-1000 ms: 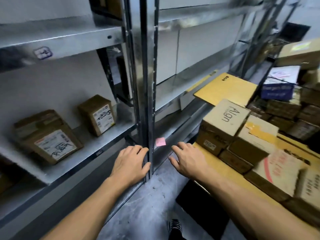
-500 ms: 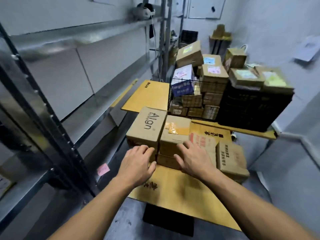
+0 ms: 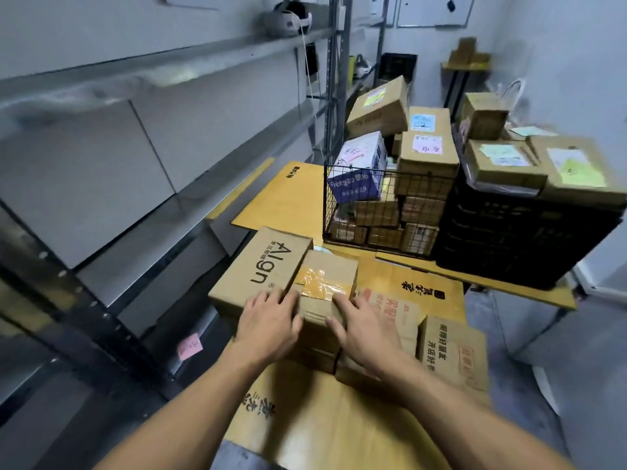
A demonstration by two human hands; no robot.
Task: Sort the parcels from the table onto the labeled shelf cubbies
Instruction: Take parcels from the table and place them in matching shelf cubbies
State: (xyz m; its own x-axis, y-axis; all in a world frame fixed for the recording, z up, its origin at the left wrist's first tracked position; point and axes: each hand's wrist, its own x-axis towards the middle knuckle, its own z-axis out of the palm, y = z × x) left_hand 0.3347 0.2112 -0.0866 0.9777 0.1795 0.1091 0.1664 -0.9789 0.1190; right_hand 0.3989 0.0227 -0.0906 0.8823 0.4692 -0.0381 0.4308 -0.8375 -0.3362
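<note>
A brown parcel sealed with yellow tape [image 3: 325,283] lies among the parcels on the yellow table [image 3: 305,422]. My left hand [image 3: 268,329] presses its near left side and my right hand [image 3: 368,332] its near right side, so both clasp it. Touching its left side is a bigger box printed "Align" [image 3: 264,262]. To the right lie a flat red-printed parcel [image 3: 390,310] and a box with vertical print [image 3: 453,354]. The grey metal shelf [image 3: 163,218] runs along the left, with a pink label note [image 3: 190,347] on a lower board.
Behind the parcels stand a wire basket [image 3: 369,215] full of boxes and a black crate [image 3: 509,239] with more boxes on top. A headset [image 3: 288,20] rests on the upper shelf. The narrow floor gap lies between shelf and table.
The view swung from the shelf to the table. Both hands left the shelf post, reached over the parcels and now clasp the taped parcel from both sides.
</note>
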